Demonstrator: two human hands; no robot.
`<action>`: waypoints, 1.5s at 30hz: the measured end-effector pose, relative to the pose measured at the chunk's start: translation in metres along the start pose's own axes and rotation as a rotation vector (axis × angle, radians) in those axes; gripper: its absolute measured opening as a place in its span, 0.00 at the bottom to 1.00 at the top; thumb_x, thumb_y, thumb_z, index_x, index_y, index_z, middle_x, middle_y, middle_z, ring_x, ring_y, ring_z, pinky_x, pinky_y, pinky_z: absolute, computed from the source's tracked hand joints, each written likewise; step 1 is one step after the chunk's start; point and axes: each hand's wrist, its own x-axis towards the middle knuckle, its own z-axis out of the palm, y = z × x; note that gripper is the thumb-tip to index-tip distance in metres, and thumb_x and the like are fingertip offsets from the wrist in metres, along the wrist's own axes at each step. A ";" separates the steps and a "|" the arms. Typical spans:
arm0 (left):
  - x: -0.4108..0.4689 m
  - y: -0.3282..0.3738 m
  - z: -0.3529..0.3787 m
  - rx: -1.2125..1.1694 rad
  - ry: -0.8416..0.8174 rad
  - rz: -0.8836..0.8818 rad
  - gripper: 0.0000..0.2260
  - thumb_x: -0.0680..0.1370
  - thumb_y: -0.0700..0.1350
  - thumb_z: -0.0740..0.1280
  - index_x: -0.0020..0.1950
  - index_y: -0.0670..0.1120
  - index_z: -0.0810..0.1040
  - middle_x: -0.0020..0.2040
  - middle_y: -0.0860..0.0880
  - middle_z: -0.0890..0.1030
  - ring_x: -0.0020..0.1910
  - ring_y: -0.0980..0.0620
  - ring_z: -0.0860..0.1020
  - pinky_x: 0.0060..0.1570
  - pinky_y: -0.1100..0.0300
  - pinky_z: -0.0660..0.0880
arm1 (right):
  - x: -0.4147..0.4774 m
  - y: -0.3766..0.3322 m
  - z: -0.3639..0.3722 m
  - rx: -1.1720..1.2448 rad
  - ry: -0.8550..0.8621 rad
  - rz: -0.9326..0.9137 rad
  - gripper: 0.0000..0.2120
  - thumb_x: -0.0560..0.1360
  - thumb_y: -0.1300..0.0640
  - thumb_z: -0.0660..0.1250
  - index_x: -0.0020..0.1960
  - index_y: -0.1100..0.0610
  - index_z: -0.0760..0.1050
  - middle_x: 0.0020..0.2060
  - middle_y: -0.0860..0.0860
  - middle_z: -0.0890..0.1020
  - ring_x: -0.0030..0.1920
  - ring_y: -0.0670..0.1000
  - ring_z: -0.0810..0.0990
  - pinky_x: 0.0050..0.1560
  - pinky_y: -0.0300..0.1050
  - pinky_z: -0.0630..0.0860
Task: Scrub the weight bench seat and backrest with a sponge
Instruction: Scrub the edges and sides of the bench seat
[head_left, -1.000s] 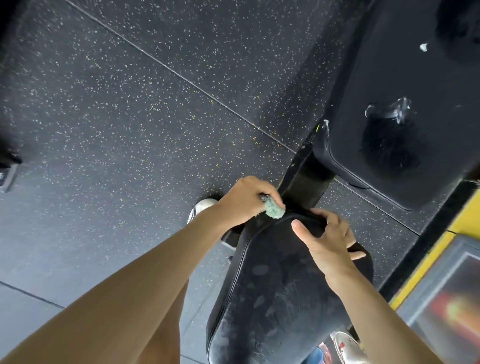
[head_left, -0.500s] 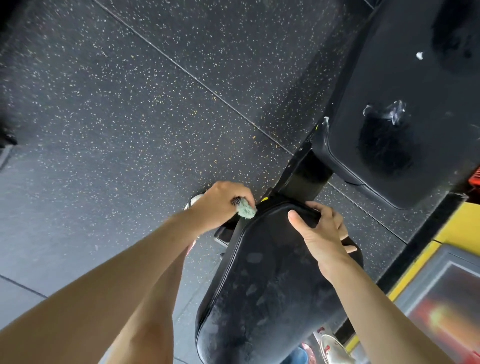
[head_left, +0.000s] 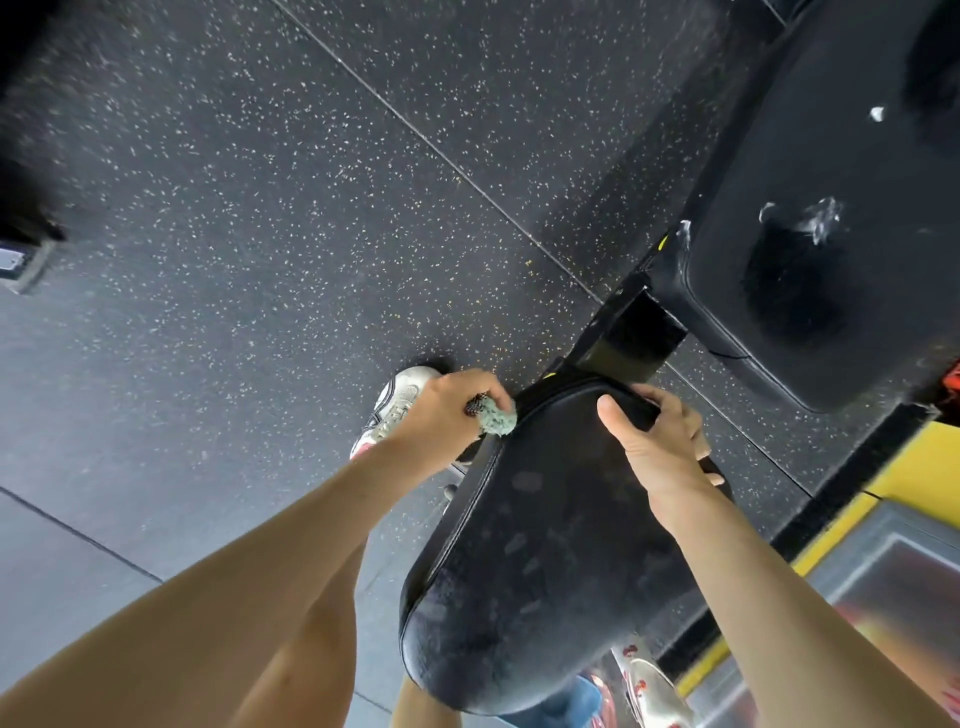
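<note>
The black padded bench seat (head_left: 540, 561) lies in the lower middle, its surface smeared with wet marks. My left hand (head_left: 441, 410) grips a small green sponge (head_left: 497, 418) and holds it against the seat's far left edge. My right hand (head_left: 660, 441) grasps the seat's far right end, thumb on top and fingers curled over the edge. The black backrest (head_left: 852, 218) fills the upper right, with foam streaks and a dark wet patch on it. A black frame bracket (head_left: 631, 340) joins the two pads.
Dark speckled rubber flooring (head_left: 311, 208) spreads to the left and above. My white shoe (head_left: 395, 405) stands on it beside the seat. A yellow-edged platform (head_left: 914, 478) lies at the right. A silvery shoe (head_left: 649, 686) shows below the seat.
My left hand and the sponge slid leftward from the seat's far end onto its left edge. My right hand kept its hold on the seat's end.
</note>
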 end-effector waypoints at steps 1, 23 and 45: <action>-0.002 -0.006 -0.005 0.066 -0.048 0.034 0.22 0.68 0.23 0.57 0.41 0.47 0.80 0.41 0.56 0.78 0.41 0.57 0.76 0.38 0.65 0.71 | 0.000 -0.001 0.000 -0.009 -0.002 0.001 0.19 0.70 0.39 0.69 0.58 0.40 0.69 0.68 0.46 0.62 0.71 0.53 0.56 0.71 0.67 0.40; 0.032 0.040 0.022 0.157 0.084 0.276 0.24 0.64 0.22 0.57 0.49 0.43 0.82 0.46 0.50 0.80 0.48 0.54 0.76 0.47 0.74 0.67 | -0.005 0.054 -0.019 0.038 0.296 -0.085 0.17 0.80 0.53 0.60 0.60 0.65 0.75 0.57 0.62 0.77 0.59 0.63 0.73 0.60 0.53 0.67; 0.121 0.127 0.105 0.536 -0.616 0.254 0.25 0.68 0.25 0.56 0.42 0.51 0.84 0.44 0.48 0.81 0.42 0.52 0.78 0.44 0.60 0.74 | 0.016 0.091 -0.060 0.429 -0.177 0.143 0.24 0.73 0.45 0.70 0.66 0.52 0.71 0.55 0.48 0.78 0.54 0.47 0.75 0.53 0.38 0.66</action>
